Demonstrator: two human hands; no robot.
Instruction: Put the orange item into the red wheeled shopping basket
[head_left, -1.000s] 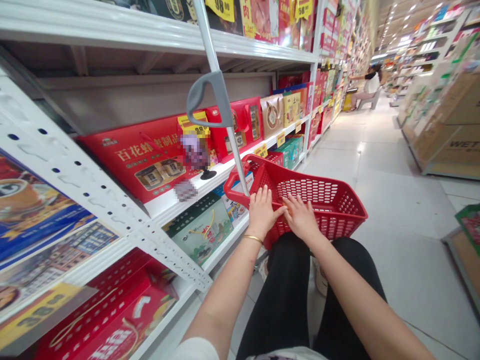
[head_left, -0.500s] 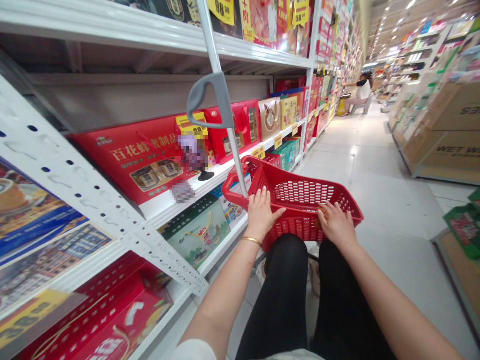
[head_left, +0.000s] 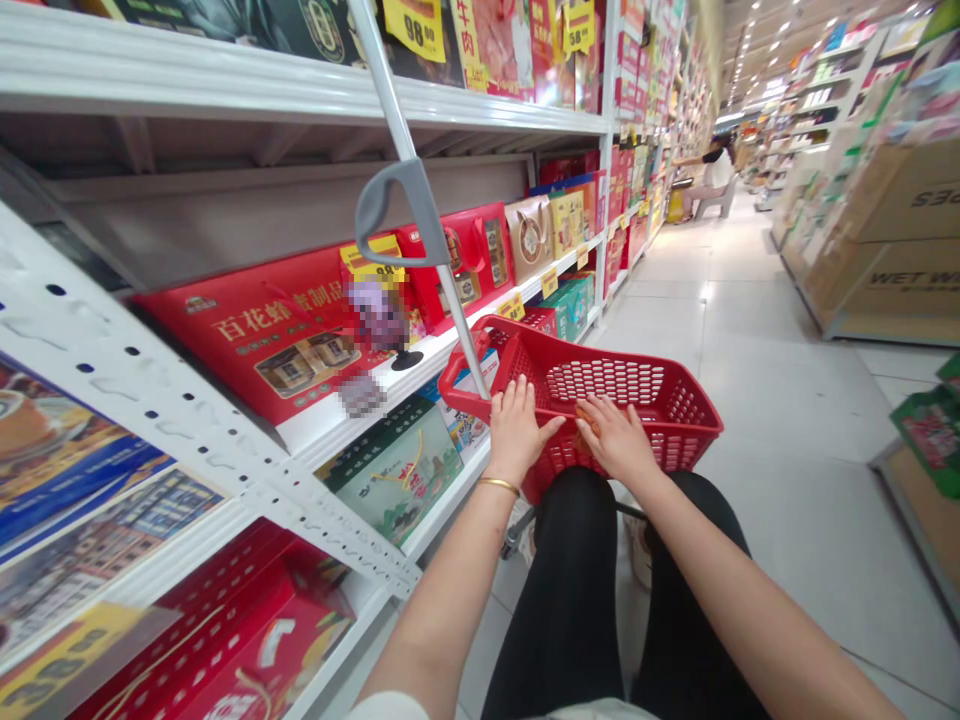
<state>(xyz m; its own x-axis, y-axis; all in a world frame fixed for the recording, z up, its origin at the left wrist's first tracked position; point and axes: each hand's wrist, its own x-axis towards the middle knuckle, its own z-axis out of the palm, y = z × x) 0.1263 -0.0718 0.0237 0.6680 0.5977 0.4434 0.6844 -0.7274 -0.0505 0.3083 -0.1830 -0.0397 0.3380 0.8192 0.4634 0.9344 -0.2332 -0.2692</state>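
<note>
A red plastic shopping basket (head_left: 675,395) with perforated walls sits just in front of my knees. My left hand (head_left: 517,430) lies palm down on its near rim, fingers stretched and thumb apart, near the foot of a metal pole (head_left: 386,85). The pole rises from the basket's left end and carries a grey loop-shaped grip (head_left: 426,210). Farther right along the same rim rests my right hand (head_left: 616,440), its fingers spread. A small orange-brown patch shows by its fingers; I cannot make out what it is. The visible basket interior holds nothing I can discern.
White shelving (head_left: 300,462) runs along the left, carrying red gift boxes (head_left: 247,335) and a green box (head_left: 401,470). A small dark stand (head_left: 407,360) is on the shelf edge, its top pixelated. Cardboard cartons (head_left: 892,280) line the right. A seated person (head_left: 716,172) is down the aisle.
My right hand has slid left along the basket rim, closer to my left hand. My left hand stays on the rim. The view has shifted slightly, and my right knee has moved outward.
</note>
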